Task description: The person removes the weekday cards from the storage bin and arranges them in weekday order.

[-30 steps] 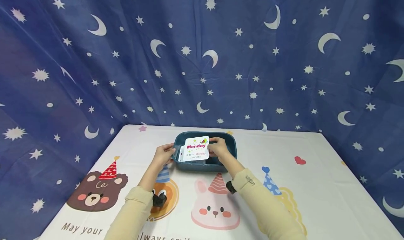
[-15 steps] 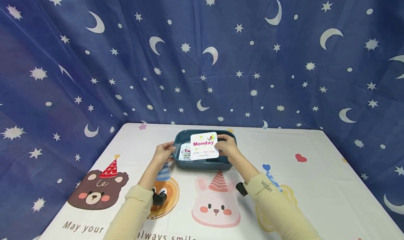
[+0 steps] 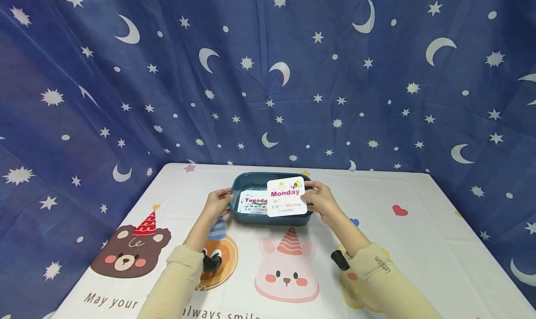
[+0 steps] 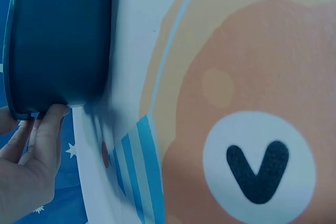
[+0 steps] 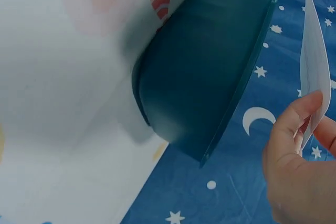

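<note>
Cartoon animals in party hats cover the white tablecloth [image 3: 418, 244] on which both forearms rest, with a dark blue moon-and-star curtain [image 3: 268, 77] hanging behind.

Nearest the wearer, the two cream sleeves [image 3: 176, 277] run forward from the bottom edge. The right hand [image 3: 324, 203] pinches the "Monday" card [image 3: 286, 197] by its right edge, thumb in front and fingers behind; the right wrist view shows that card edge-on between thumb and fingertips. A second ago this card stood over the middle of the teal tray [image 3: 251, 218]; half a second ago it had slid a little to the right; now it is over the tray's right end, and the hand has pulled clear of the rim. The card thus looks on its way out of the tray. Its shift has uncovered the "Tuesday" card [image 3: 253, 202], which lies inside the tray, just left of the lifted card.

The left hand [image 3: 217, 205] has not moved: its fingers curl round the tray's left rim and hold it, with one fingertip against the outer wall in the left wrist view.

To the right of the right hand, a red heart [image 3: 399, 211] is printed on the cloth. Nothing stands between that hand and the bare cloth beside the tray; only the rim lies below the card.
</note>
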`<state>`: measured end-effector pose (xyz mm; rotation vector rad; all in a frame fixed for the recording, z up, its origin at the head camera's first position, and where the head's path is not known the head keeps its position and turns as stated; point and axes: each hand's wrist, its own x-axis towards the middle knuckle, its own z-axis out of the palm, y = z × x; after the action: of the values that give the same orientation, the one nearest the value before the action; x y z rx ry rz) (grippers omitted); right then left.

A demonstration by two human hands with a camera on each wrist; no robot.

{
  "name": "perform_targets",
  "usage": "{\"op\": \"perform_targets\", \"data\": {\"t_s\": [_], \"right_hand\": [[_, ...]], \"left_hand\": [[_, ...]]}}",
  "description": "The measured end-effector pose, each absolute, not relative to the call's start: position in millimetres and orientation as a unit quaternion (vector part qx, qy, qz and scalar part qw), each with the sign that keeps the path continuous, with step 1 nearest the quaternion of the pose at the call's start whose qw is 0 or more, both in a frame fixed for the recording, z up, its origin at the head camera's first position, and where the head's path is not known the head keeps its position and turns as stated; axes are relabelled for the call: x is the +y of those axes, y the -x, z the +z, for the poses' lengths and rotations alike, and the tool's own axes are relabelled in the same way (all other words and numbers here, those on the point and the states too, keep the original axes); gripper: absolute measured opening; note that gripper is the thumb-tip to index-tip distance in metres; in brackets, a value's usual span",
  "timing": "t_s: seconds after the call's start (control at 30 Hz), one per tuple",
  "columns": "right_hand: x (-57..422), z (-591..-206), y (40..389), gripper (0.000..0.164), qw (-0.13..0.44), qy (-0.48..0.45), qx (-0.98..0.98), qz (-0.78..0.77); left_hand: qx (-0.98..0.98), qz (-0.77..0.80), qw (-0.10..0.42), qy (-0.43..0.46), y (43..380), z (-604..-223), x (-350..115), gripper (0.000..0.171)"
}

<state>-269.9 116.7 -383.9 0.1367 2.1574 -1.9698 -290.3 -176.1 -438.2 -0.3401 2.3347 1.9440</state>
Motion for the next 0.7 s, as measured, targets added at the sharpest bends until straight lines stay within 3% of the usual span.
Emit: {"op": "perform_targets", "data": {"t_s": [0.7], "right_hand": [[171, -388, 262, 0.055, 0.092, -0.059, 0.734, -0.670]], "left_hand": [[0.760, 0.637, 0.046, 0.122, 290, -438, -172, 0.040]]}}
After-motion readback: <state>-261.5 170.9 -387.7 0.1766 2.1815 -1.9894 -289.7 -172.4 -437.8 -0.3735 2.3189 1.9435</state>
